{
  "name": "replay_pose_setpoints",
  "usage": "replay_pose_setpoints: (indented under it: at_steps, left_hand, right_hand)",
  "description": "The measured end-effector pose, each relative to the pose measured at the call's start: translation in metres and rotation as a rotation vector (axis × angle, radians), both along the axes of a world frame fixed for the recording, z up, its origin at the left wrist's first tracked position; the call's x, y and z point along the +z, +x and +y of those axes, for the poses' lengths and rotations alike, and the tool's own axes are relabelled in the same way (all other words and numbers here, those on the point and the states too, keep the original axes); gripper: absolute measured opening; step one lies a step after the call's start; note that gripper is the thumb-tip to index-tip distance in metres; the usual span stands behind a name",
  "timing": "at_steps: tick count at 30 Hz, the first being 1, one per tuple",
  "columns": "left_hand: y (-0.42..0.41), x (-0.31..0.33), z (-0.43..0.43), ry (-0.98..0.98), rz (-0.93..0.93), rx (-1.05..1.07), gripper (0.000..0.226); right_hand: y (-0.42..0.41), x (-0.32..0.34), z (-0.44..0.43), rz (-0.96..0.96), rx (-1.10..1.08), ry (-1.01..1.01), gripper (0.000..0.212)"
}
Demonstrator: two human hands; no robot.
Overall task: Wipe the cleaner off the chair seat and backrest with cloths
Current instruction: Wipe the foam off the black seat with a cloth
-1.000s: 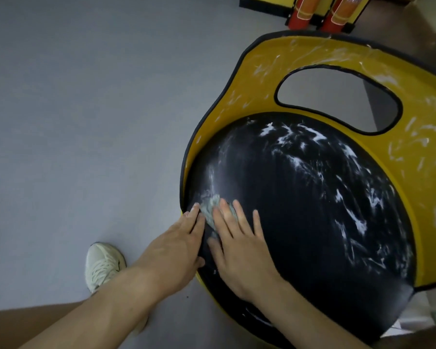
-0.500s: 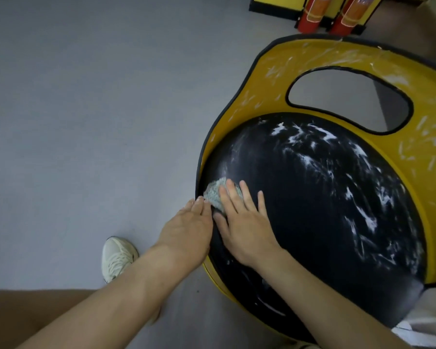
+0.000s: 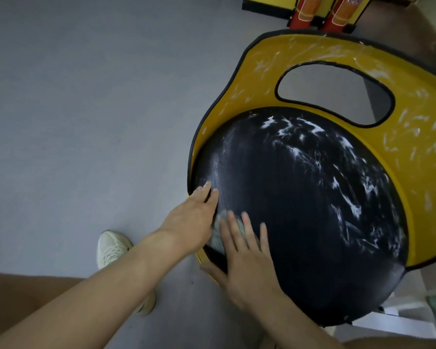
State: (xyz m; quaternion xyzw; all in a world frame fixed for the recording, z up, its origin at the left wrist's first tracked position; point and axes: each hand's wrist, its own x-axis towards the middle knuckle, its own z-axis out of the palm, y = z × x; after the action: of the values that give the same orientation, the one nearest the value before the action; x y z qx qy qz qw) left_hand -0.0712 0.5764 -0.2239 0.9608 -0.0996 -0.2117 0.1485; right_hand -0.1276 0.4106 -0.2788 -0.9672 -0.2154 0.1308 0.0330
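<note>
**A:** Take the seat (image 3: 300, 210) as a dial. Where are the hands?

**B:** Both are at 8 o'clock, on the rim. The left hand (image 3: 194, 220) lies flat, fingers straight, holding nothing. The right hand (image 3: 247, 263) is spread wide, its fingers pressing the cloth (image 3: 216, 239) down onto the seat. The cloth is bunched between the two hands, partly hidden under those fingers.

**A:** And the cleaner (image 3: 300, 149)?

**B:** White streaks run from 12 to 4 o'clock across the seat. The backrest (image 3: 262, 61), wrapping from 10 round to 3, is flecked all over. I judge most of the job is left.

**A:** What could go wrong?

**B:** The cloth is only pressed, not gripped, and it sits right at the edge. A stroke toward 8 could push it off onto the floor (image 3: 86, 122). A small wad may also load up and smear the streaks instead of lifting them. The bare left palm could drag residue back over the wiped patch.
</note>
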Motion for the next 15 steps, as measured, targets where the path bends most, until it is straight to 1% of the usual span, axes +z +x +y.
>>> replay_pose_setpoints:
  at_steps: [2,4,8,12,15]
  left_hand:
    - [0.007,-0.003,0.003,-0.017,-0.016,0.017,0.075]
    - [0.013,-0.009,0.007,-0.047,-0.024,0.064,0.075]
    - [0.013,-0.02,0.002,-0.065,-0.018,0.065,0.068]
    - [0.003,-0.026,-0.006,-0.038,0.025,0.055,0.091]
    - [0.001,-0.028,-0.005,-0.05,0.019,0.071,0.091]
  right_hand:
    - [0.021,0.006,0.018,0.018,-0.028,0.011,0.097]
    - [0.022,0.006,0.018,0.021,-0.016,0.006,0.098]
    - [-0.02,0.005,-0.039,0.003,0.019,-0.059,0.095]
    - [-0.061,0.002,-0.095,0.002,0.058,-0.132,0.097]
    - [-0.059,-0.001,-0.088,0.004,0.032,-0.129,0.105]
